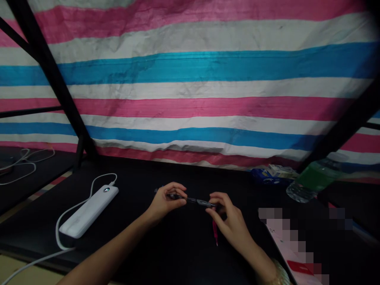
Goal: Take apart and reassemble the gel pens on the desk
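Note:
A dark pen (192, 200) with a grey grip is held nearly level above the black table. Its left end sits between the thumb and fingers of my left hand (166, 200). At the other end, the fingertips of my right hand (228, 213) close around the pen's tip. Below my right hand lies a thin pink pen (215, 233), its upper part hidden by the hand. Something small and bluish (157, 190) shows behind my left hand, mostly covered, and its kind cannot be made out.
On the left, a white power bank (89, 211) lies with a white cable (59, 221) plugged in. A bottle of green liquid (317, 178) and a blue packet (263, 177) are at the back right. A partly blurred phone (292, 253) lies front right. Striped sheeting (190, 67) hangs behind.

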A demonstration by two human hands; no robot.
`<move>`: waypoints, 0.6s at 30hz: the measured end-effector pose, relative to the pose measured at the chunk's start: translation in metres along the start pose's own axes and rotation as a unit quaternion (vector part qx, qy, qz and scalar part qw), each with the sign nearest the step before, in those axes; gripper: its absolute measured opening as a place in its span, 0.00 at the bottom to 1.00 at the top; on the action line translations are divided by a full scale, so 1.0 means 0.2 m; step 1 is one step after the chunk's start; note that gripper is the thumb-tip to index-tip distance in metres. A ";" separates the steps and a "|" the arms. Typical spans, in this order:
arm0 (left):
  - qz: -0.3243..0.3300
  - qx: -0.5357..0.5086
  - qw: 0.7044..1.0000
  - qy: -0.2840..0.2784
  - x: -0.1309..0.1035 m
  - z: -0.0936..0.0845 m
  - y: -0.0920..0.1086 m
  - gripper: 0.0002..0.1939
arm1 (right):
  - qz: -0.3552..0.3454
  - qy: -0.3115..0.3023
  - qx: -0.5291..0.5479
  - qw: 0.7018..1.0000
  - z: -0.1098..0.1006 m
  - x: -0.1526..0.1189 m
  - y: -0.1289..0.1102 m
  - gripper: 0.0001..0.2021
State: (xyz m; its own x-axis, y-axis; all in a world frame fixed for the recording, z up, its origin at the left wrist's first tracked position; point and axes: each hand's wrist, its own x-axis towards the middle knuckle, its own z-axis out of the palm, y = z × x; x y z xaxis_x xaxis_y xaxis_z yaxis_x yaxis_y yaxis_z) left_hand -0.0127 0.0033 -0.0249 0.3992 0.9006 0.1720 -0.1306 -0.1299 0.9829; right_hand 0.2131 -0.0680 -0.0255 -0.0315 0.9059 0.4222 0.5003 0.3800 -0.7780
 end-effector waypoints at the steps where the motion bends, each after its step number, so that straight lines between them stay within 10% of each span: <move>1: -0.002 -0.008 1.000 0.005 0.00 0.00 0.00 0.20 | -0.012 0.003 -0.015 1.000 0.00 0.00 0.01 0.09; 18: -0.028 -0.201 0.977 0.068 -0.02 0.08 -0.03 0.14 | -0.108 -0.030 -0.156 0.981 0.02 -0.02 0.01 0.08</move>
State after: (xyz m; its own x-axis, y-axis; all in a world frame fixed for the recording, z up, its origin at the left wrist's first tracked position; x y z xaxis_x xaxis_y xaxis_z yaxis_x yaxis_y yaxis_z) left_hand 0.0003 -0.0053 -0.0299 0.2954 0.9518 0.0820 -0.4692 0.0698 0.8803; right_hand 0.2109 -0.0691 -0.0305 -0.2111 0.8236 0.5263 0.7164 0.4967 -0.4899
